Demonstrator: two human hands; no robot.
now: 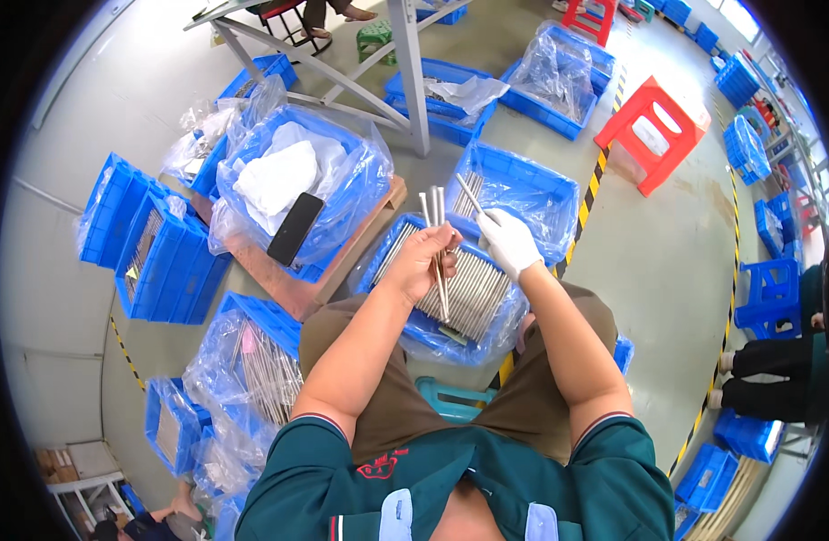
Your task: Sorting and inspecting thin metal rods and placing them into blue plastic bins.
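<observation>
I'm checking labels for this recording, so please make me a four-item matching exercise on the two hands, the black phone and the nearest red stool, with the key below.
Column one
1. Left hand
2. Black phone
3. Right hand
4. Nearest red stool

Column two
A. Wearing a white glove
B. On the floor, to the right of both hands
C. Bare, clasping several metal rods
D. At the edge of a plastic-lined blue bin, left of both hands

Right pairs: 1-C, 2-D, 3-A, 4-B
</observation>
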